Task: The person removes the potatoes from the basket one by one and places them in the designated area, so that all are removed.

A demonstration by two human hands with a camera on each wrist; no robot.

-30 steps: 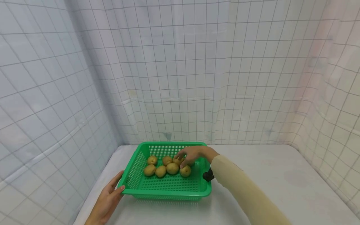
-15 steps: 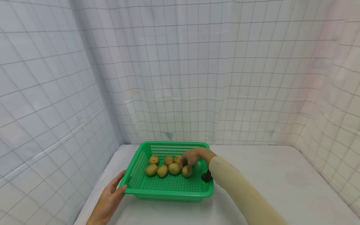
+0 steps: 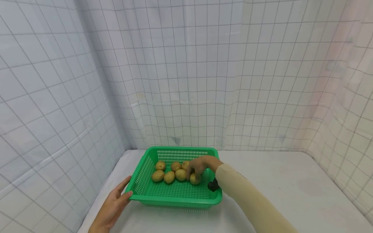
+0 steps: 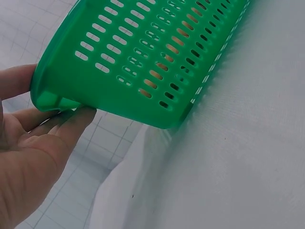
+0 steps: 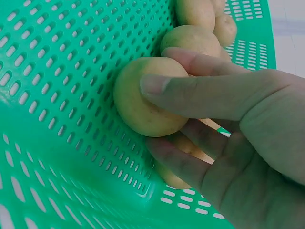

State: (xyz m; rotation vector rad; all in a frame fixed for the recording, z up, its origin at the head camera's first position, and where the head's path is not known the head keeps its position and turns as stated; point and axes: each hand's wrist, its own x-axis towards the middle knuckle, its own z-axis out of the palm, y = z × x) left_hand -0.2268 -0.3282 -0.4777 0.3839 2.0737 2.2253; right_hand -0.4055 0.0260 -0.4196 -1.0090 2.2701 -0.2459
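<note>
1. The right hand [image 3: 199,165] grips the held potato [image 5: 150,98], thumb across one side, fingers round the other.
2. That potato is inside the green basket [image 3: 175,199], at the right end of the front row, in the lower middle of the head view; whether it touches the basket's floor cannot be told.
3. The left hand [image 3: 113,205] holds the rim between thumb and fingers, at the lower left of the frame.
4. Judged from this, the work stands partway: at least six other potatoes [image 3: 176,166] lie loose in two rough rows, the grip on this one is made, and its release is not yet done. The right hand may hide more.
5. The held potato looks nearly round in the right wrist view, so its long axis and direction cannot be told. The front-left potato [image 3: 158,176] lies roughly left to right, its right end slightly higher in the frame.
</note>
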